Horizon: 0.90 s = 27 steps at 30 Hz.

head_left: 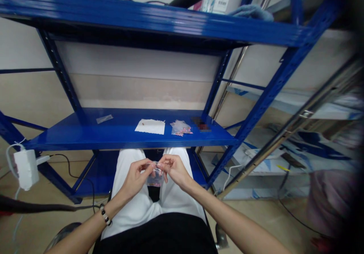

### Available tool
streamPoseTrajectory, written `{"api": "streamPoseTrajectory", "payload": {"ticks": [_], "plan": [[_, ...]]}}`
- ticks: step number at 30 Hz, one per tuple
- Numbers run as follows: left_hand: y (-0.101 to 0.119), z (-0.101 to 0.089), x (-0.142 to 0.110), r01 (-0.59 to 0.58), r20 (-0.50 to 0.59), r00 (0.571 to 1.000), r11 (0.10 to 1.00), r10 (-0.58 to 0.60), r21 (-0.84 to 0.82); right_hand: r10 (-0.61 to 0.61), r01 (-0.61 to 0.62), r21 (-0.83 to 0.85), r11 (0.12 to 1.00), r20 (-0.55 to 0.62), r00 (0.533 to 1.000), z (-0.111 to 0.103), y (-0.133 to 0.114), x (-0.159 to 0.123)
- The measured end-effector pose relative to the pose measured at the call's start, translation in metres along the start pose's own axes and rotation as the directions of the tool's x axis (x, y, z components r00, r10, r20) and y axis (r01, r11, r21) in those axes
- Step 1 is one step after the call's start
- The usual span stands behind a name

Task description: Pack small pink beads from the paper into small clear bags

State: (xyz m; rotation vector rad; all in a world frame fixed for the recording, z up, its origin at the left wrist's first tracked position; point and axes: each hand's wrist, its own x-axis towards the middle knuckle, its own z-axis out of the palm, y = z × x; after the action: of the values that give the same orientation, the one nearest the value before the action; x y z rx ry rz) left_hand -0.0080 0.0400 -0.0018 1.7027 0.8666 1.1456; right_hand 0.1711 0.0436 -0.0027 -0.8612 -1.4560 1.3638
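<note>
Blue steel shelf (71, 136), lower lvl | L→R on it: sm clear bag (104, 119) | white paper sheet (150, 126), mid-shelf | clear bag w/ pink bits (181, 128), just beside paper | dark flat item (200, 124), blurred, can't ID, near rear R upright

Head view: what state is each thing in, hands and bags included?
Left hand: pinching the small bag's top
Right hand: pinching the small bag's top
Small clear bag: held up between both hands, pinkish contents
Blue shelf: level, bearing the items below
White paper: lying flat on the shelf
Clear bag of pink pieces: lying on the shelf
Flat clear bag: lying on the shelf
</note>
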Motion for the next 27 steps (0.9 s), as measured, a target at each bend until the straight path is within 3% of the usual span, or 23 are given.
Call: {"api": "streamPoseTrajectory", "payload": {"ticks": [5, 8, 10, 13, 17, 20, 22, 27], "plan": [[0.002, -0.001, 0.007, -0.011, 0.024, 1.000, 1.000, 0.010, 0.025, 0.061, -0.064, -0.116, 0.991, -0.029, 0.998, -0.015, 0.002, 0.009], [0.004, 0.000, 0.006, -0.018, 0.050, 0.999, 0.998, 0.015, 0.057, 0.000, -0.022, -0.232, 0.972, -0.094, 0.996, -0.019, 0.002, 0.010], [0.004, 0.001, 0.004, -0.038, 0.081, 0.996, 0.993, 0.029, 0.111, -0.050, 0.026, -0.312, 0.950, -0.070, 0.996, -0.021, -0.004, 0.008], [0.002, -0.001, -0.001, -0.066, 0.111, 0.993, 0.975, 0.044, 0.212, -0.165, 0.134, -0.524, 0.841, -0.013, 0.986, -0.035, -0.021, 0.009], [-0.004, -0.006, 0.000, -0.067, 0.083, 0.996, 0.946, 0.043, 0.316, -0.330, 0.224, -0.720, 0.657, -0.007, 0.944, -0.086, -0.051, 0.036], [-0.008, -0.007, 0.006, -0.062, 0.099, 0.995, 0.939, 0.030, 0.339, -0.326, 0.134, -0.735, 0.665, -0.124, 0.937, -0.137, -0.066, 0.075], [-0.011, -0.006, 0.010, -0.048, 0.116, 0.993, 0.940, 0.009, 0.338, -0.254, -0.040, -0.774, 0.632, -0.255, 0.933, -0.164, -0.070, 0.103], [-0.018, -0.003, 0.010, -0.039, 0.152, 0.988, 0.926, -0.019, 0.375, -0.205, -0.231, -0.825, 0.515, -0.380, 0.902, -0.198, -0.058, 0.156]]}}
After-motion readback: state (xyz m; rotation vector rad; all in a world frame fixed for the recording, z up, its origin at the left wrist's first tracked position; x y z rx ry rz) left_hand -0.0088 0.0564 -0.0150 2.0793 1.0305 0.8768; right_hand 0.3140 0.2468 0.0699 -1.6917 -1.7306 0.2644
